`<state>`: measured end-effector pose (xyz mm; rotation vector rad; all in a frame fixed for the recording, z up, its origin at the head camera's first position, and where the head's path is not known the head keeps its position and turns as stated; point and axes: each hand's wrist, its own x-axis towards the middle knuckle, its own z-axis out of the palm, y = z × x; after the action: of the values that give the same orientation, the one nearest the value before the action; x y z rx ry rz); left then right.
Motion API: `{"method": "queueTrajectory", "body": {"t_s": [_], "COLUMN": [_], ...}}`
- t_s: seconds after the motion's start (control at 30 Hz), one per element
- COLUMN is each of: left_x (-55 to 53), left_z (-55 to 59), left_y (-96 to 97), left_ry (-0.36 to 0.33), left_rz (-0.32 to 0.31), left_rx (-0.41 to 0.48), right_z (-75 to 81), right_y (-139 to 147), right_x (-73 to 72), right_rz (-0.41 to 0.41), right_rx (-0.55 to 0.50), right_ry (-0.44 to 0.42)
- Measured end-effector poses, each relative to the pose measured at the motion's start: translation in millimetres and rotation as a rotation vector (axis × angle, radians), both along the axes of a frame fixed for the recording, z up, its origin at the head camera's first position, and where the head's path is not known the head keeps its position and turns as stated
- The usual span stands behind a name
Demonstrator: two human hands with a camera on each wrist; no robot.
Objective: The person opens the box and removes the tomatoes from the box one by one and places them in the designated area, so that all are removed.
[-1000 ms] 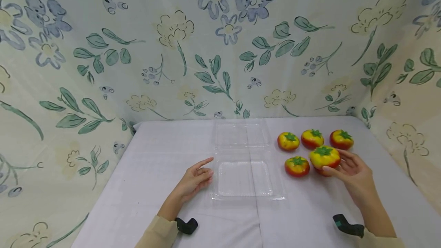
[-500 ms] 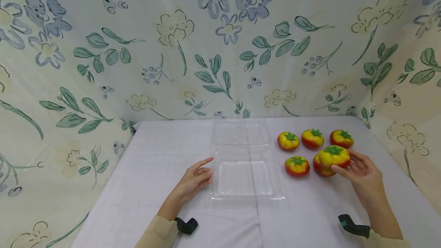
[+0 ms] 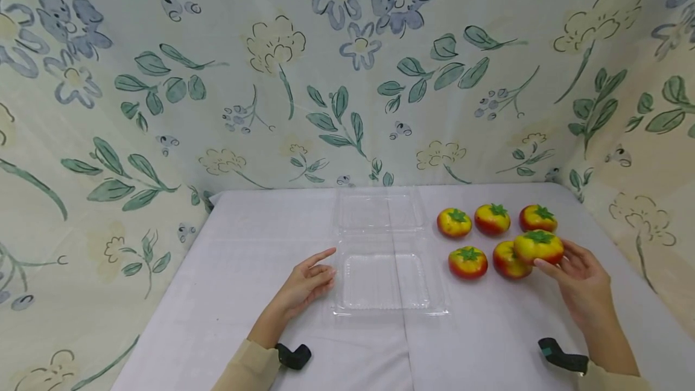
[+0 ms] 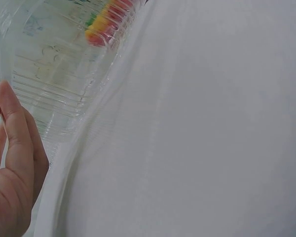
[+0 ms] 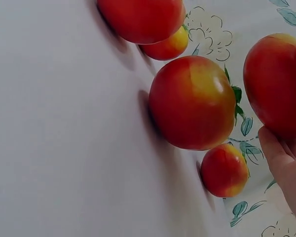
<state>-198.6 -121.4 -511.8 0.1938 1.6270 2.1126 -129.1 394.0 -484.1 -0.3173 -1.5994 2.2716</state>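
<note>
My right hand [image 3: 583, 285] holds a yellow-and-red persimmon [image 3: 539, 247] with a green leafy top, raised above the table, thumb on the near side. In the right wrist view the same persimmon [image 5: 276, 86] shows its red underside at the right edge. Just behind and left of it lies another persimmon [image 3: 510, 260], partly covered from the head view. My left hand [image 3: 304, 285] is at the left side of a clear plastic clamshell box [image 3: 339, 300], its fingers mostly straight or loosely bent. In the left wrist view the fingertips meet the rim of the box [image 4: 49, 94].
Beside the box sits a persimmon [image 3: 468, 262]. A back row holds a left persimmon [image 3: 454, 222], a middle persimmon [image 3: 492, 219] and a right persimmon [image 3: 538, 219]. The box's lid [image 3: 380, 213] lies folded back on the white cloth [image 3: 260, 228]. A floral curtain [image 3: 347, 125] hangs behind.
My right hand has moved to the right with its persimmon, uncovering more of the persimmon behind it. My left hand and the box have stayed put.
</note>
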Motion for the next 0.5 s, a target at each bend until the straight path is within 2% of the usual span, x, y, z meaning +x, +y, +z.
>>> {"method": "queueTrajectory", "body": {"t_s": [0.27, 0.5], "left_x": [0.6, 0.7], "left_z": [-0.1, 0.2], "left_y": [-0.3, -0.1], "left_ry": [0.001, -0.007], "left_rz": [-0.006, 0.001], "left_rx": [0.005, 0.004], "right_z": [-4.9, -6.7], "right_y": [9.7, 15.1], "right_x": [-2.6, -4.9], "right_rz": [-0.033, -0.046], "right_rx": [-0.037, -0.113], "right_ry": [-0.034, -0.055]}}
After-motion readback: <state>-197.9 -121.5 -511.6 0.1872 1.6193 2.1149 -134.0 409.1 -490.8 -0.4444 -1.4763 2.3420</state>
